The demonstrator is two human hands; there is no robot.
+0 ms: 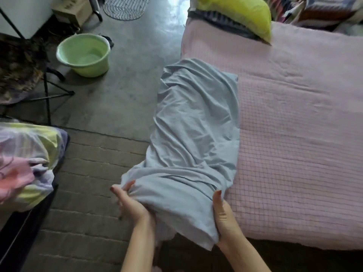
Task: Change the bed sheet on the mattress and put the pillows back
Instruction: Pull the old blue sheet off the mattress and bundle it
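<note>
Gripping the bunched blue sheet (196,124) with my left hand (129,203) and right hand (224,218), fingers curled into its near end. Its far end rests on the mattress (294,114), likely ready for spreading.

A pale blue sheet (194,134), folded into a long, rumpled band, runs from about 12 o'clock down to 6 o'clock. Its far end lies along the left edge of the mattress (294,134), and its near end is bunched and lifted off the bed. The mattress wears a pink quilted cover with a fine grid pattern and fills the 3 o'clock side. A yellow-green pillow (245,12) sits tilted on dark folded bedding at the mattress's far end, near 1 o'clock.
</note>
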